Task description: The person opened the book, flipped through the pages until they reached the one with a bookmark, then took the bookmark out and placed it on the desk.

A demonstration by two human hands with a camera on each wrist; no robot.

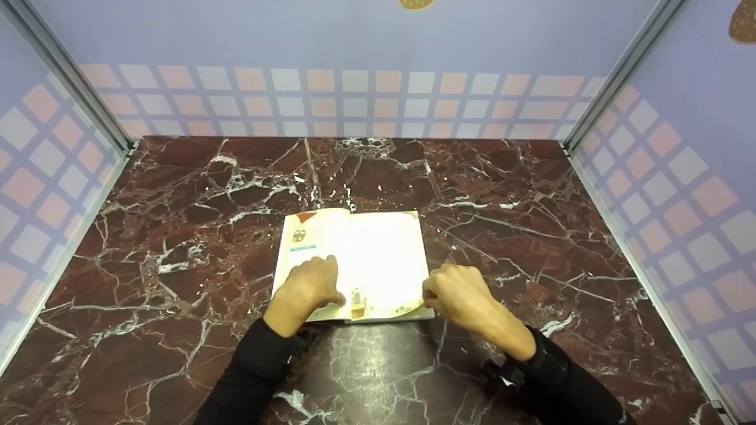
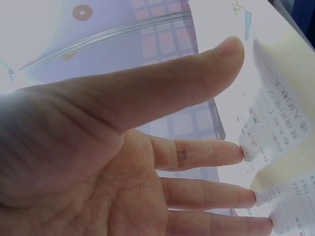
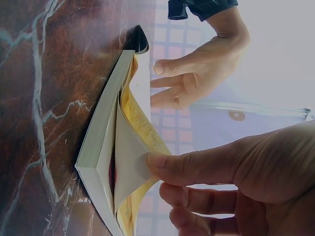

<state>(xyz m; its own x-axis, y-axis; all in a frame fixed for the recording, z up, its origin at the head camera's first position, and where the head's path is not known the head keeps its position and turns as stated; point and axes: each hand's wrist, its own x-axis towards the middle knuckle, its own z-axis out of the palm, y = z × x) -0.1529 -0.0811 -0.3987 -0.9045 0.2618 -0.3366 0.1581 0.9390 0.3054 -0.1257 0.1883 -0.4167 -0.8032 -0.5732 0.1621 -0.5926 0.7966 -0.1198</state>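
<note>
On a red-brown marbled table (image 1: 177,236): one book (image 1: 387,260), lying open; one left hand (image 1: 310,283), fingers straight and slightly spread, tips touching the left-hand page (image 1: 322,236); one right hand (image 1: 458,292), thumb and fingers pinching lifted paper (image 3: 130,164) toward the book's near right corner.

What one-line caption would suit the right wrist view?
The right hand pinches a lifted page edge of an open book on a marbled tabletop, the left hand beyond.
</note>
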